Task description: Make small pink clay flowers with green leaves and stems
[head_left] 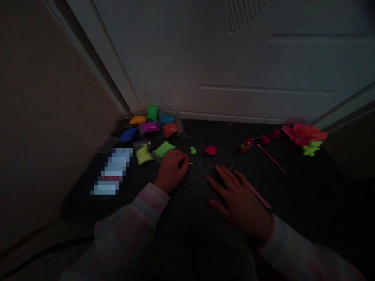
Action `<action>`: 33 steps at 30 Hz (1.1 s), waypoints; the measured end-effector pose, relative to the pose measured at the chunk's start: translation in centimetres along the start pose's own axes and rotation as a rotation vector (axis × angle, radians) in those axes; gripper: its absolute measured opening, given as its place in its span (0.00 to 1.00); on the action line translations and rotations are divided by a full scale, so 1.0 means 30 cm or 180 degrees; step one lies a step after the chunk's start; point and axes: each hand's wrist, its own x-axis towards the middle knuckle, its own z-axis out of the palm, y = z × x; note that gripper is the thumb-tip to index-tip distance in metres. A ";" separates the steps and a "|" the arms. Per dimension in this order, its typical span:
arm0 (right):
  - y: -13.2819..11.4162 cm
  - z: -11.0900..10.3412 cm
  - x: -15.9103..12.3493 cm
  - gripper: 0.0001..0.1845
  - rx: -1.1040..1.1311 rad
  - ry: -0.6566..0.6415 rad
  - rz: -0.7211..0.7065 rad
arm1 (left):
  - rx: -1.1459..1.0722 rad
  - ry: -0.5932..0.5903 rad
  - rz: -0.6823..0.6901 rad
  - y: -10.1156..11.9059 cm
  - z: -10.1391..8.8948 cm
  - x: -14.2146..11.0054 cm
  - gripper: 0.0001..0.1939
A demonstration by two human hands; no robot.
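Note:
My left hand [173, 168] is closed, thumb and fingers pinched together low over the dark tabletop. A thin yellow-green strip [191, 163], seemingly clay, pokes out from its fingertips. My right hand [238, 199] lies flat with its fingers spread, partly covering a pink flat tool [262, 197]. Just behind my left hand is a light green clay packet [165, 148], and a yellow clay bag [143, 153] is left of that. Beyond the hands sit a small green clay lump [192, 150] and a red-pink clay piece [211, 150].
Several colored clay packets [149, 127] are heaped at the back left. A blurred bright screen [114, 171] lies at left. Toward the right are a red clay figure [246, 145], a pink stick [272, 159], a large pink flower [304, 134] and a lime clay shape [312, 148]. A white door [234, 70] stands behind.

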 end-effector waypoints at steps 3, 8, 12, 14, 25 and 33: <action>0.001 0.000 -0.001 0.27 -0.0032 -0.0002 0.0155 | 0.0014 0.0018 0.0024 -0.001 0.001 0.001 0.05; 0.000 0.000 -0.003 0.26 -0.0025 -0.0048 -0.0082 | 0.0015 0.0016 0.0028 -0.001 0.002 0.001 0.05; 0.002 0.004 -0.003 0.27 -0.0097 0.0055 0.0100 | 0.0000 -0.0007 -0.0016 -0.001 0.000 0.001 0.05; 0.002 0.004 -0.005 0.27 -0.0055 0.0029 -0.0121 | -0.0005 -0.0019 -0.0025 -0.002 0.000 0.000 0.05; 0.014 0.012 -0.001 0.26 0.0161 0.0267 0.0143 | -0.0035 0.0015 -0.0001 -0.004 -0.001 -0.001 0.05; 0.011 0.017 0.031 0.12 0.0415 0.0821 0.0483 | -0.0156 -0.0036 0.0063 0.003 -0.004 -0.007 0.06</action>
